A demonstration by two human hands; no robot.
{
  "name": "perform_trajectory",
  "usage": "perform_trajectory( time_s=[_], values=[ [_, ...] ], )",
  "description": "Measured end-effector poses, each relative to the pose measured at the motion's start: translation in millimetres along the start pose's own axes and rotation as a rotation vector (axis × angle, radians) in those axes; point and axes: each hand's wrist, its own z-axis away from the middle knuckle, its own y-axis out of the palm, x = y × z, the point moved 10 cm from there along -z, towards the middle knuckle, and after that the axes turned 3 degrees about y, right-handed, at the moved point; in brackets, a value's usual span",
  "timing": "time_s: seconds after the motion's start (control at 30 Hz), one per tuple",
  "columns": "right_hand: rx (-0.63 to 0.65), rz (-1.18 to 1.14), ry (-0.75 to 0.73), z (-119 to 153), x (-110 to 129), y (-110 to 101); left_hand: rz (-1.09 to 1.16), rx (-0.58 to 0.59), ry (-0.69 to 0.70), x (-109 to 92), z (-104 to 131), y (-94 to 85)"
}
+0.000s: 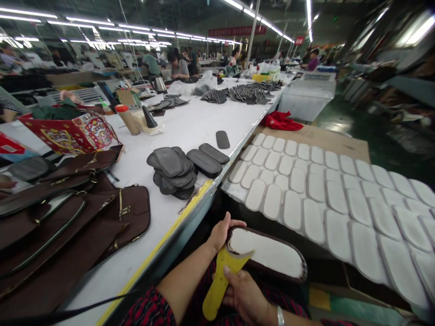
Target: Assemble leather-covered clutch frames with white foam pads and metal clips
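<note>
An oval panel (pixel 272 251) with a white face and a dark brown rim lies tilted in front of me, low in the view. My left hand (pixel 220 233) grips its left end, with one finger stretched along the far edge and the other fingers partly hidden. Closed round a flat yellow tool (pixel 217 285) is my right hand (pixel 246 292), the thumb pressed on its face. The tool's wide, notched end lies over the panel's near left edge, close to my left hand.
Rows of white oval pads (pixel 316 181) cover the board on the right. On the white table (pixel 190 120) sit stacked dark grey oval pieces (pixel 168 163), brown leather bags (pixel 68 231) and a red patterned box (pixel 74 131). Its yellow-taped edge (pixel 163 242) runs beside my left arm. Other people work farther back.
</note>
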Motion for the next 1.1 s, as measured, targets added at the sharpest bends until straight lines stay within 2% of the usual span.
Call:
perform_trajectory(
  time_s=[0.3,0.63,0.77,0.97,1.1],
  values=[
    [0.091,-0.086,0.022,-4,-8,-2,-0.188,-0.14,0.0,-16,6,1.8],
    [0.019,-0.054,0.005,12,-4,-8,-0.586,-0.193,0.265,-43,13,15.5],
    [-0.004,-0.022,0.0,18,1,-15,-0.737,-0.211,0.286,-44,13,22.0],
    [-0.041,0.046,-0.042,29,15,-22,-0.736,-0.237,0.229,-40,11,32.8],
    [-0.111,0.144,-0.095,48,21,-38,-0.584,-0.25,0.199,-38,10,25.4]
  ],
)
